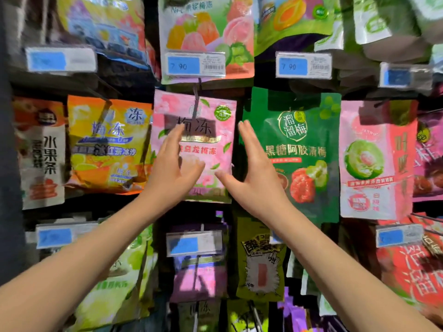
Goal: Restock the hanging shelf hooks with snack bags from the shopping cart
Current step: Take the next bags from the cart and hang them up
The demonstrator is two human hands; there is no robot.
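A pink snack bag [211, 130] hangs on a thin metal hook [197, 97] in the middle row of the rack. My left hand [175, 168] lies flat over the bag's left half, fingers straight and pointing up. My right hand [254, 173] is open at the bag's right edge, its thumb reaching toward the bag's lower right part; whether it touches is unclear. Neither hand holds anything. The shopping cart is out of view.
A green plum bag [306, 149] hangs just right of the pink one, an orange bag [107, 144] just left. Price tags [195, 64] sit above each hook. More bags fill the rows above and below, including a purple bag [199, 276] under my hands.
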